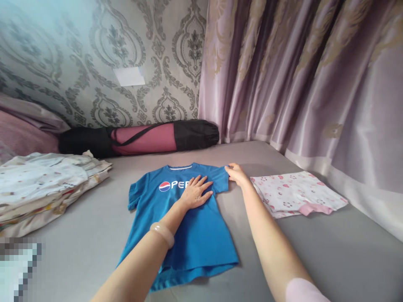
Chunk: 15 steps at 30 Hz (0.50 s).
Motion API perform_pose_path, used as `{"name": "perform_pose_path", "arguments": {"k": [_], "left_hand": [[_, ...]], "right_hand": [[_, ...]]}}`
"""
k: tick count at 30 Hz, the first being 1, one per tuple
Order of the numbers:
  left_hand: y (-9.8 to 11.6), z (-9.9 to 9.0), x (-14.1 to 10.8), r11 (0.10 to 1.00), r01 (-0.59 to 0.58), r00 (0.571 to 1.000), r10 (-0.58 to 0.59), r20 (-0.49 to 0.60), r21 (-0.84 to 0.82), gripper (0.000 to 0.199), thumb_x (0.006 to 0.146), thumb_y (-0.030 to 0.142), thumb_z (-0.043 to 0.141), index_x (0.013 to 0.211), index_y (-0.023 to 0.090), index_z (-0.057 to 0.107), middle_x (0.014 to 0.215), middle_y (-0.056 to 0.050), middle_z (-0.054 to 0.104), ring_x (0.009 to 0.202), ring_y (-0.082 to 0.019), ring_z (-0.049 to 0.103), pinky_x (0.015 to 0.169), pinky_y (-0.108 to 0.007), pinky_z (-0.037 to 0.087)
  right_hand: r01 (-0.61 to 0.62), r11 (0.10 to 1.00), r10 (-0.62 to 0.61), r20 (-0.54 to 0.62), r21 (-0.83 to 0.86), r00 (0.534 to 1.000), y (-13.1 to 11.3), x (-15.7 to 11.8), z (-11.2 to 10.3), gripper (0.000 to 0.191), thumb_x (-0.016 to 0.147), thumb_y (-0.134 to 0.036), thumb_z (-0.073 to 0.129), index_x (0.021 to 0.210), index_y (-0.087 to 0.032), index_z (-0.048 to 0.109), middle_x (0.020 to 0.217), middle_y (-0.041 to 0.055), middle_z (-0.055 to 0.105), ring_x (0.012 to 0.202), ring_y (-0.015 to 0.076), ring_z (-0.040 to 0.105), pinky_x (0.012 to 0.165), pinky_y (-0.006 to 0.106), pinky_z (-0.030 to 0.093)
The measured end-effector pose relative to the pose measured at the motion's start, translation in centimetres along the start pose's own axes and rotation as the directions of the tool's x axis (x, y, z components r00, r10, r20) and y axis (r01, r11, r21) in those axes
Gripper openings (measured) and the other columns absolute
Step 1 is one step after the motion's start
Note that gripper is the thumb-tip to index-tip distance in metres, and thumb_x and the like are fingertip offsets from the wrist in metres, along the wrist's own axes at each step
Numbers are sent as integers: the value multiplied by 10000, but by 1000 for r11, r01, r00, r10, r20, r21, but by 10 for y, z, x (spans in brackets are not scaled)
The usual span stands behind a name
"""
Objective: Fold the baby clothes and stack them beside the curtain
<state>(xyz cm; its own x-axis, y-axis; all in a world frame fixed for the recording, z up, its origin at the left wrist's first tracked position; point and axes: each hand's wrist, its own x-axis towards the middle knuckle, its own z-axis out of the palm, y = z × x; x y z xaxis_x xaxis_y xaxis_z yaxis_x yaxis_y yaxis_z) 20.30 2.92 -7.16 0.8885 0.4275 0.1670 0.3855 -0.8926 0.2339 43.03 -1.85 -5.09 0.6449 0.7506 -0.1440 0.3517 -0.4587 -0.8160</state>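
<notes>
A blue T-shirt (201,235) with a white-lettered print and a round red, white and blue logo lies spread front up on a grey sheet. My left hand (197,193) rests flat on its chest, fingers spread, covering part of the lettering. At the shirt's sleeve on the right, my right hand (235,173) pinches the sleeve's edge between thumb and fingers. The opposite sleeve lies slightly rumpled. A pale bangle (162,233) circles my left wrist.
Folded white clothing with pink prints (296,191) lies right of the shirt. A stack of folded fabric (47,180) sits at the left. Behind, a rolled pink mat in a black bag (145,137) lies along the patterned wall. Curtains (283,84) hang at the right. A blurred patch covers the lower left corner.
</notes>
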Motion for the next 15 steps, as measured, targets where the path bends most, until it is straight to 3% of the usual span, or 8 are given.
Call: {"name": "perform_pose_path", "arguments": {"k": [4,8,11,15], "left_hand": [[0,0,0,1000,4,1000,-4,5,3,552,951,564,310,1410,293,453,1519,-64,374,1421,-309,265,1151,-520,207],[1,-1,0,1000,4,1000,-4,12,0,542,953,548,321,1410,289,454,1522,-66,369,1424,-306,257,1151,-526,196],[2,-3,-1,1000,-27,1000,27,12,-11,549,949,566,314,1413,304,443,1523,-57,369,1423,-292,259,1152,-534,176],[4,-2,-1,997,-74,996,76,39,-32,585,938,606,293,1431,315,411,1533,-61,349,1422,-292,261,1150,-548,152]], "right_hand": [[-145,980,111,232,137,967,-11,-18,-8,189,931,-297,550,927,-112,587,804,124,711,693,188,703,646,341,592],[-171,957,78,361,235,929,-15,-32,-16,279,762,-217,769,940,-137,569,786,63,710,657,163,689,636,321,600],[-125,960,25,369,249,929,-13,-33,-20,455,691,-127,799,1047,-167,518,773,7,694,607,129,663,571,260,584],[-71,990,33,290,120,956,-5,-24,-23,422,700,-73,748,1048,-165,527,637,-61,630,465,68,576,456,160,501]]}}
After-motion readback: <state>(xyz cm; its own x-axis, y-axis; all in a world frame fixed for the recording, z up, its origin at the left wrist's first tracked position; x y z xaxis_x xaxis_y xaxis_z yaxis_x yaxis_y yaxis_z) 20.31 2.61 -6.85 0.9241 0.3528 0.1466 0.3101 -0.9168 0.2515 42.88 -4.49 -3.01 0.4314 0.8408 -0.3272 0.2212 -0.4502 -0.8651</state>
